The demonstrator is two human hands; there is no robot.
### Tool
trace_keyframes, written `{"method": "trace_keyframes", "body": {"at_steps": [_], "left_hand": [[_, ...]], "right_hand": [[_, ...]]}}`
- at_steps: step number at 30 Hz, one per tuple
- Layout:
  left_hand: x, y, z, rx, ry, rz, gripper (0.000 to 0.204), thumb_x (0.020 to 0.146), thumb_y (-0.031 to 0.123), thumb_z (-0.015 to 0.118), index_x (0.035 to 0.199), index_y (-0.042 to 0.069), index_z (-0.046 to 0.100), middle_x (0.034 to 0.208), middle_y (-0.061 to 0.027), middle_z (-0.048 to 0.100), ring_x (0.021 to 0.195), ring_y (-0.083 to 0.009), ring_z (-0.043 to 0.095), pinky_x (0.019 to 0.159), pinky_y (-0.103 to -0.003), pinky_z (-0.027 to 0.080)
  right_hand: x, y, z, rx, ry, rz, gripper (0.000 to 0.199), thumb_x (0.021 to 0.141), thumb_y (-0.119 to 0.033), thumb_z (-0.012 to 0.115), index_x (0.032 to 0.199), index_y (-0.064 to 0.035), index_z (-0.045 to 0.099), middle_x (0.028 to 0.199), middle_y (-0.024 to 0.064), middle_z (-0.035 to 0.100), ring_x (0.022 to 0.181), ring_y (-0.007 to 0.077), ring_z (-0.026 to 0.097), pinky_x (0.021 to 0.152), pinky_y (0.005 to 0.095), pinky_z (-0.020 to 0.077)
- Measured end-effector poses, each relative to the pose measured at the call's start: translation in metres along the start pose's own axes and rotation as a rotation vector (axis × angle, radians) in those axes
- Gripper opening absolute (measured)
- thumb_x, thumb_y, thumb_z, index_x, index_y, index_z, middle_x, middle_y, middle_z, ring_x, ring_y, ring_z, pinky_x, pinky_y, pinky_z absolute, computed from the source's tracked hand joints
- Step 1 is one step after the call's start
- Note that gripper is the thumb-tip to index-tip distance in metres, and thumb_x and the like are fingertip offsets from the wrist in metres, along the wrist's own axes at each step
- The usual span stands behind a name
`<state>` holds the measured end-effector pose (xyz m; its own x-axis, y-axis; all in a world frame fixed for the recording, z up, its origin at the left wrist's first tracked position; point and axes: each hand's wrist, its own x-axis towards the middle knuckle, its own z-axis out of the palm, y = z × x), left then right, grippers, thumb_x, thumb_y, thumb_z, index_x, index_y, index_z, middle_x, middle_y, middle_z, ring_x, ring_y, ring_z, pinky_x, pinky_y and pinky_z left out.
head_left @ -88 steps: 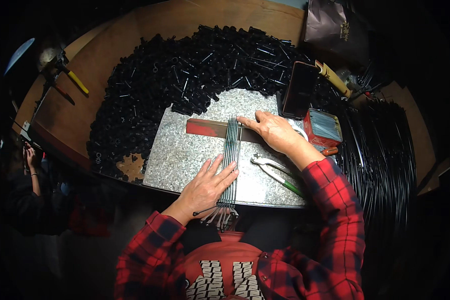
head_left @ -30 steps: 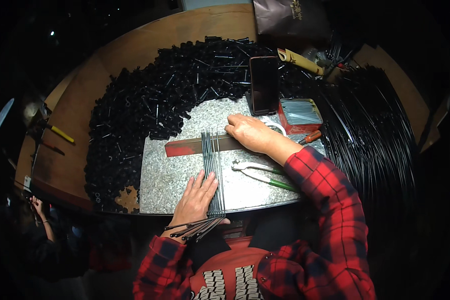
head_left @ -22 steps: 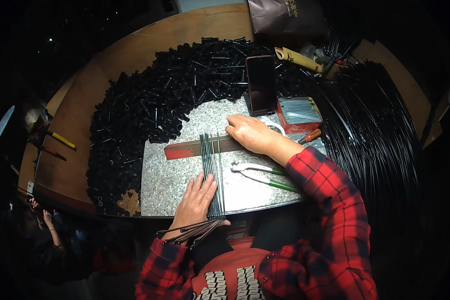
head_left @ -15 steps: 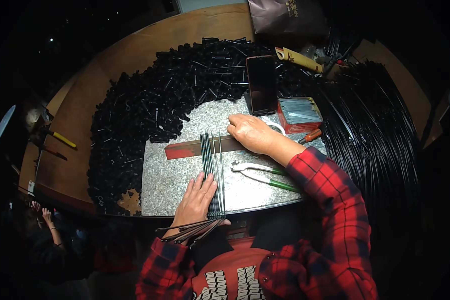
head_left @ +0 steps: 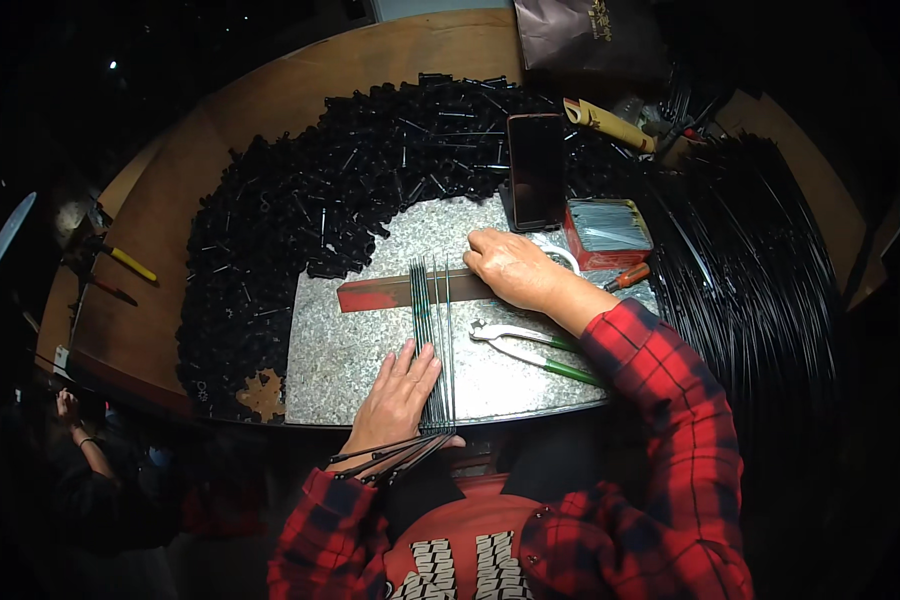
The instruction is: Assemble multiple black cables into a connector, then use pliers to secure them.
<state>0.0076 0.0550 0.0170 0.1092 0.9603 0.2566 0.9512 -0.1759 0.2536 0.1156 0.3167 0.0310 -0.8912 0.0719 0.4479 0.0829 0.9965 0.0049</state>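
Observation:
Several thin dark metal rods (head_left: 434, 335) lie side by side, their bent black ends fanned over my left wrist. My left hand (head_left: 402, 398) has its fingers stretched along the bundle and its thumb crossing beneath, keeping the rods at the slab's near edge. The far tips rest across a red and brown bar (head_left: 375, 293). Over the bar's right part, my right hand (head_left: 515, 270) is closed with fingers curled under; whatever it holds is hidden. Green-handled pincers (head_left: 530, 350) lie near my right forearm on the speckled stone slab (head_left: 345, 365).
Small black parts (head_left: 270, 220) are heaped around the slab's left and far sides. A phone (head_left: 536, 170) stands upright beside a red box (head_left: 610, 235) of thin pieces. An orange-handled tool (head_left: 630, 275) and a mass of long black rods (head_left: 740, 270) lie right. Another person's hand (head_left: 67, 405) shows lower left.
The whole view has shifted slightly. Both of my hands keep nearly the same places on the rods and over the bar. The other person's hand at lower left has moved.

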Motion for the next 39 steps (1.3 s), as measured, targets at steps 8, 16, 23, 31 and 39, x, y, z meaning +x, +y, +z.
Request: {"method": "trace_keyframes", "body": {"at_steps": [8, 16, 23, 31, 39], "left_hand": [[-0.001, -0.002, 0.001, -0.03, 0.037, 0.026, 0.096, 0.069, 0.062, 0.066, 0.128, -0.01, 0.042, 0.137, -0.0261, 0.04, 0.132, -0.0439, 0.031, 0.108, -0.055, 0.024], [-0.002, -0.003, 0.001, -0.014, 0.041, 0.028, 0.096, 0.07, 0.062, 0.065, 0.128, -0.01, 0.043, 0.136, -0.0265, 0.041, 0.131, -0.0442, 0.032, 0.107, -0.056, 0.025], [-0.002, -0.003, 0.004, -0.021, 0.039, 0.01, 0.099, 0.064, 0.061, 0.071, 0.132, -0.005, 0.04, 0.138, -0.0235, 0.041, 0.133, -0.0423, 0.031, 0.108, -0.055, 0.025], [-0.003, -0.005, -0.003, -0.021, -0.004, -0.005, 0.091, 0.073, 0.058, 0.064, 0.132, -0.006, 0.04, 0.141, -0.0224, 0.038, 0.135, -0.0403, 0.028, 0.109, -0.053, 0.023], [-0.012, -0.009, 0.003, -0.132, 0.021, -0.037, 0.098, 0.058, 0.034, 0.082, 0.136, -0.003, 0.036, 0.146, -0.0204, 0.029, 0.138, -0.0355, 0.023, 0.113, -0.048, 0.019]], "right_hand": [[0.0, 0.005, 0.002, 0.03, 0.027, -0.035, 0.011, 0.079, -0.01, 0.053, 0.081, -0.0002, 0.058, 0.084, 0.0125, 0.051, 0.084, 0.0282, 0.056, 0.073, 0.0379, 0.0475], [0.005, 0.002, 0.002, 0.017, 0.035, -0.037, 0.011, 0.079, -0.009, 0.053, 0.082, 0.0005, 0.058, 0.085, 0.0127, 0.051, 0.084, 0.0283, 0.056, 0.072, 0.0378, 0.0476], [0.003, 0.004, 0.006, 0.066, 0.013, -0.029, 0.014, 0.079, -0.007, 0.053, 0.088, 0.0012, 0.06, 0.086, 0.0136, 0.052, 0.085, 0.0283, 0.056, 0.073, 0.0374, 0.0478], [0.012, 0.0, 0.002, 0.049, -0.042, -0.007, 0.02, 0.079, -0.007, 0.054, 0.096, -0.0016, 0.062, 0.088, 0.0116, 0.053, 0.087, 0.0274, 0.056, 0.074, 0.0364, 0.0479], [0.02, -0.004, 0.002, 0.057, -0.081, -0.012, 0.022, 0.078, -0.002, 0.052, 0.098, -0.0016, 0.062, 0.086, 0.0134, 0.053, 0.085, 0.0298, 0.057, 0.072, 0.037, 0.0485]]}}
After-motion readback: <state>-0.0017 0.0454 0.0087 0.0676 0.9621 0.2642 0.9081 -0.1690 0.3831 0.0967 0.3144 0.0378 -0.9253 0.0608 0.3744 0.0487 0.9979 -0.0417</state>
